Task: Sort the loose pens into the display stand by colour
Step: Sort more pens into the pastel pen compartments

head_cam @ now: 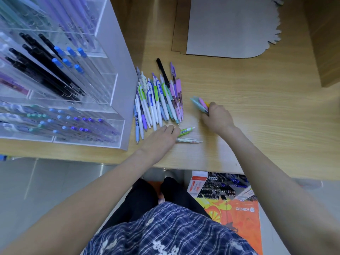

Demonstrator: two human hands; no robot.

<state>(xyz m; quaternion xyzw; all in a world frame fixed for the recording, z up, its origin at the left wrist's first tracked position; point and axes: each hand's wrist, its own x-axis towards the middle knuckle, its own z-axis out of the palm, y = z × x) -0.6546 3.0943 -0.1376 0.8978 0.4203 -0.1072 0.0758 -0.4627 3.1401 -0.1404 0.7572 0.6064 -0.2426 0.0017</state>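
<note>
A heap of loose pens (158, 100) lies on the wooden table (257, 111), white, blue, green, purple and pink, with one black pen (162, 71) at the back. My left hand (161, 138) reaches to the heap's near edge, fingers on a green and white pen (186, 131); a patterned white pen (189, 140) lies just beside it. My right hand (217, 117) grips a bunch of pastel pens (200, 104), teal, pink and yellow. The clear acrylic display stand (60, 85) at the left holds black, blue and purple pens in compartments.
A flat cardboard sheet (224, 28) lies at the back of the table. A wooden block edge (327, 52) rises at the right. Below the table's front edge, boxes of pens (220, 188) and an orange bag (239, 218) sit on the floor.
</note>
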